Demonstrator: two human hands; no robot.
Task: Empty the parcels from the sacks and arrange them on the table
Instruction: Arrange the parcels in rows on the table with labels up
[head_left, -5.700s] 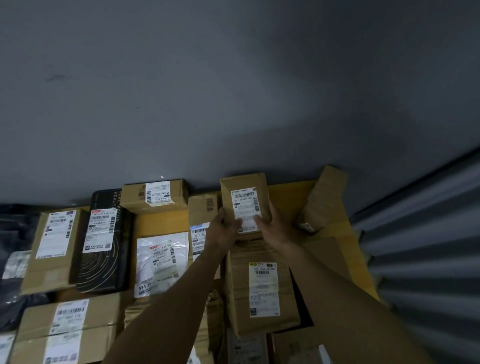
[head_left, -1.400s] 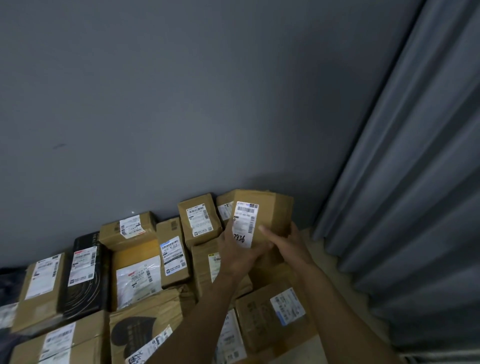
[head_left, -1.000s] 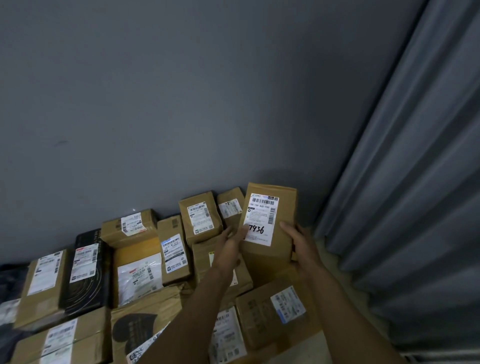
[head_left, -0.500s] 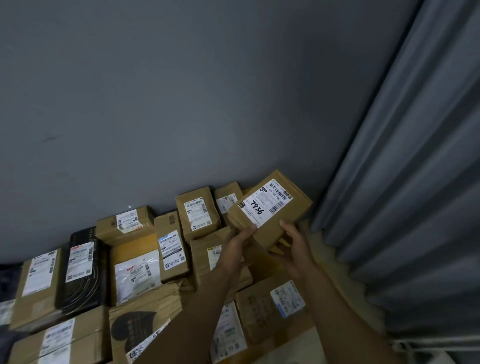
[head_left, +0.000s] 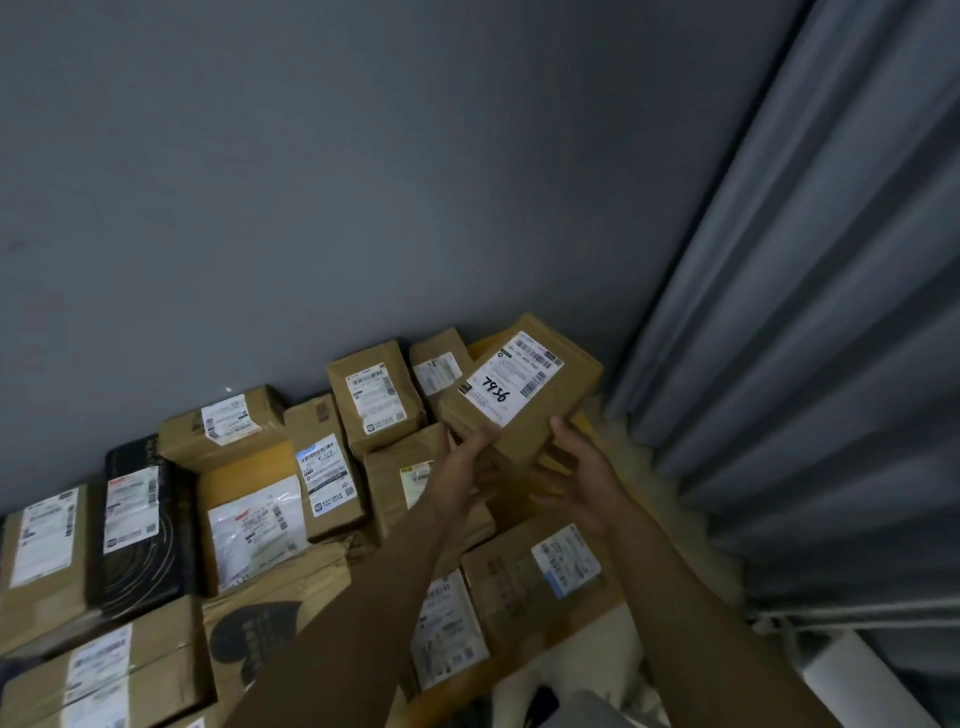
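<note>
left hand (head_left: 462, 470) | right hand (head_left: 584, 480) | both hands grasping tilted parcel (head_left: 522, 397) | near curtain (head_left: 789, 364)

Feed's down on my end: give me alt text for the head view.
The left hand and right hand hold a tilted brown box, label handwritten 7936, over labelled parcels packed against a grey wall, beside a curtain.
</note>
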